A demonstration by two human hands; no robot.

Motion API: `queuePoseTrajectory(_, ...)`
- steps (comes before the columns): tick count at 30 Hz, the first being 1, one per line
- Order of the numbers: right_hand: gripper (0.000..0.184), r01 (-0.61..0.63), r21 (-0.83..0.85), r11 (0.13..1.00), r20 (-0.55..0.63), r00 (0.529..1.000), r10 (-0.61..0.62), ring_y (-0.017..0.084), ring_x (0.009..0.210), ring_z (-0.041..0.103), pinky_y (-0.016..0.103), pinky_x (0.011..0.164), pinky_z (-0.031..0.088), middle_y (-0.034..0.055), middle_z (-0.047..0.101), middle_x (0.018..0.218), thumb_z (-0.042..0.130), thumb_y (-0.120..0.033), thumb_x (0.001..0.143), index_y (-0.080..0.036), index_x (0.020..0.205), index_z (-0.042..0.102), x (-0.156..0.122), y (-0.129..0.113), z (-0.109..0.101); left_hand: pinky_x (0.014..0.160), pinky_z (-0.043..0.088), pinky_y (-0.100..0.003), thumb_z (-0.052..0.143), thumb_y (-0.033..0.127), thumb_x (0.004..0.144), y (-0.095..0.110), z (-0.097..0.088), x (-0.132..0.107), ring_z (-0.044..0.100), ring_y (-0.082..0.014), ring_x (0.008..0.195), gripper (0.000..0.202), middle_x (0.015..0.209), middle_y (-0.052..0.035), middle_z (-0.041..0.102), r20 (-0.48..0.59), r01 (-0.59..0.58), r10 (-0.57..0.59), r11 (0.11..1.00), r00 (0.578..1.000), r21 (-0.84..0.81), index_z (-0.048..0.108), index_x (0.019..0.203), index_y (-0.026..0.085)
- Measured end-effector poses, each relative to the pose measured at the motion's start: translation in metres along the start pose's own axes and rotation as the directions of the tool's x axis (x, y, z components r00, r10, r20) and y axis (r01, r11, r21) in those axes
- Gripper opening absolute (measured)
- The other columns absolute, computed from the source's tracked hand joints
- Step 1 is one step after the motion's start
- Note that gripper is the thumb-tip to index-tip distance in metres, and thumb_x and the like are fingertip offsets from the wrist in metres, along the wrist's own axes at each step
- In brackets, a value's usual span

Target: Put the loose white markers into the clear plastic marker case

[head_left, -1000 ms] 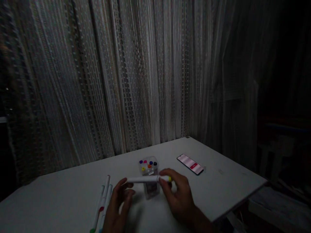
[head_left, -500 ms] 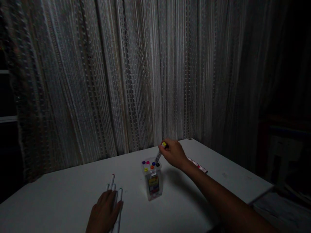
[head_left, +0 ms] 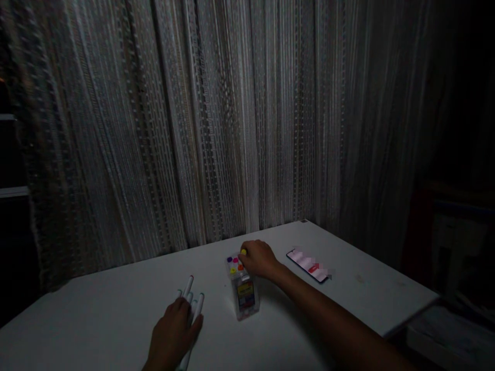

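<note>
A clear plastic marker case (head_left: 244, 299) with a coloured label stands upright on the white table. Several marker caps show at its top, among them purple, pink, yellow and orange. My right hand (head_left: 260, 257) is closed on a yellow-capped marker (head_left: 243, 252) at the case's back right corner; the marker's lower part is hidden in the case and behind the fingers. To the left, my left hand (head_left: 176, 324) is wrapped over several white markers (head_left: 198, 305) close to the tabletop. Their ends, one red and others greenish, stick out past the fingers.
A phone (head_left: 307, 265) with a lit screen lies on the table (head_left: 340, 257) right of the case. Behind the table's far edge hangs a striped curtain (head_left: 232, 129). The table's right edge drops off near a pale object (head_left: 448, 330) below.
My right hand has lowered the yellow-capped marker from above the case down into it. The left hand with its markers has shifted slightly right. The phone is now uncovered by the arm.
</note>
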State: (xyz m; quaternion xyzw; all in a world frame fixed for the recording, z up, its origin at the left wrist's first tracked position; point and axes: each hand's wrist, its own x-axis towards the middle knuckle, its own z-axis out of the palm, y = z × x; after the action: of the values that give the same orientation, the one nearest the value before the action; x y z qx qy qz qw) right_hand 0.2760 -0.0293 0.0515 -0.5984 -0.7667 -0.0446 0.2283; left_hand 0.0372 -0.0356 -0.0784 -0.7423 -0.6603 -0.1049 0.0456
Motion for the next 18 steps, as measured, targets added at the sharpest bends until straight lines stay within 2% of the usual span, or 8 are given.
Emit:
queuePoseTrajectory(4,0.029,-0.012,-0.049,0.999,0.013,1.0,0.012,0.019,0.082,0.061,0.027,0.066,0.039,0.0091,0.068,0.085,0.042,-0.03,0.083,-0.016,0.083,0.067,-0.001,-0.005,0.003,0.069,0.047,-0.035,0.037,0.041,0.078,0.005,-0.004,0.005,0.055,-0.0263,0.098,0.035,0.106,-0.0137,0.056,0.032,0.004,-0.005,1.0,0.999,0.027,0.059,0.085,0.014)
queuePoseTrajectory(8,0.034,-0.018,-0.076,0.997,-0.024,1.0,0.016,0.02,0.081,0.062,0.027,0.067,0.039,0.0115,0.068,0.085,0.037,-0.029,0.085,-0.014,0.083,0.068,-0.003,-0.007,0.01,0.064,0.047,-0.036,0.036,0.04,0.078,0.009,-0.007,0.01,0.057,-0.0261,0.092,0.036,0.103,-0.0142,0.056,0.065,-0.009,0.007,1.0,0.998,0.026,0.059,0.083,0.013)
queuePoseTrajectory(14,0.031,-0.01,-0.033,0.999,-0.075,0.997,0.007,0.019,0.079,0.061,0.027,0.065,0.038,0.009,0.068,0.084,0.037,-0.028,0.085,-0.016,0.083,0.066,-0.005,-0.006,0.014,0.069,0.047,-0.035,0.038,0.036,0.078,0.009,-0.007,0.012,0.056,-0.0266,0.096,0.033,0.102,-0.0144,0.058,0.075,0.0,-0.001,1.0,0.997,0.005,0.061,0.084,0.013)
queuePoseTrajectory(18,0.026,0.013,0.056,0.998,-0.114,0.993,-0.007,0.017,0.081,0.059,0.026,0.068,0.037,0.0063,0.066,0.085,0.04,-0.028,0.085,-0.017,0.085,0.063,-0.01,-0.005,0.013,0.073,0.046,-0.035,0.034,0.036,0.082,0.006,-0.004,0.011,0.057,-0.0262,0.094,0.037,0.101,-0.0146,0.06,0.047,-0.039,0.039,0.999,0.998,-0.004,0.061,0.085,0.011)
